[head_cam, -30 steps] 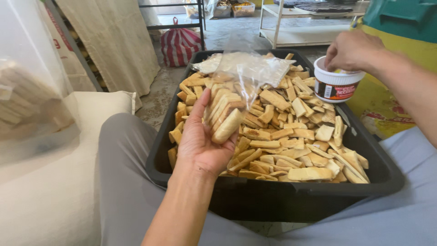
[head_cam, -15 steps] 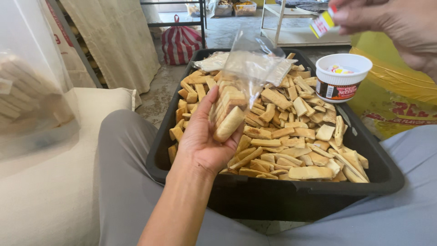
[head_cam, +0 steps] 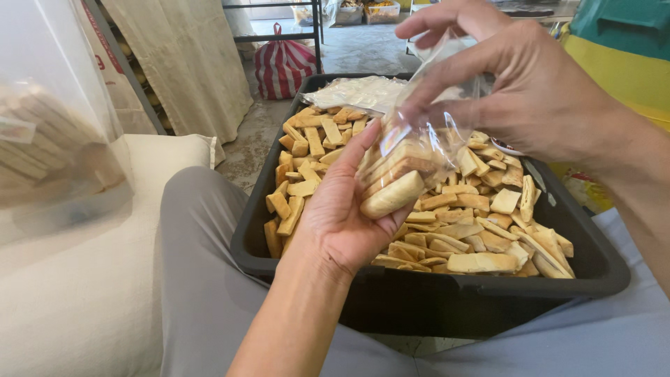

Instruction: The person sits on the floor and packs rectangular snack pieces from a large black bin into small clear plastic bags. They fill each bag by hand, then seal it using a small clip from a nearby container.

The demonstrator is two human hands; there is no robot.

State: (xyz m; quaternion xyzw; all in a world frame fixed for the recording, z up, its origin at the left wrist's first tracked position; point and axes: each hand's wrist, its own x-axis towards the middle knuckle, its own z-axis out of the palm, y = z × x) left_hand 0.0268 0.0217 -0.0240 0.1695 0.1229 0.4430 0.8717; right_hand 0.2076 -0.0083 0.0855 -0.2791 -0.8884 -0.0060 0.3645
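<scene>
Fingers (head_cam: 363, 150) of left hand (head_cam: 342, 209): curled halfway round a stack of biscuits (head_cam: 394, 185), palm up, thumb side toward the tub; approx. 4–5 long pale sticks held side by side, ends poking out to the right. Right hand (head_cam: 530, 84): fingers spread and bent, tips pinching the mouth of a clear plastic bag (head_cam: 426, 132) w/ the bag hanging over the top of the stack; the bag touches the biscuits, how far they sit inside can't be told.

Item: black tub (head_cam: 488, 300), rectangular, resting across the person's lap on grey trousers (head_cam: 202, 279). Contents: loose biscuits (head_cam: 481, 230), tan, mixed lengths, heaped across most of the floor of the tub. Held stack sits above the tub's middle, just off the pile.

Item: more clear bags (head_cam: 359, 91), flat pile, at the tub's far end.

Item: white cushion (head_cam: 91, 300), to the left of the leg.

Item: red-and-white striped bag (head_cam: 283, 66), on the floor beyond the tub, by a beige curtain (head_cam: 188, 56).

Item: filled biscuit packet (head_cam: 49, 160), blurred, close to camera at left edge.
</scene>
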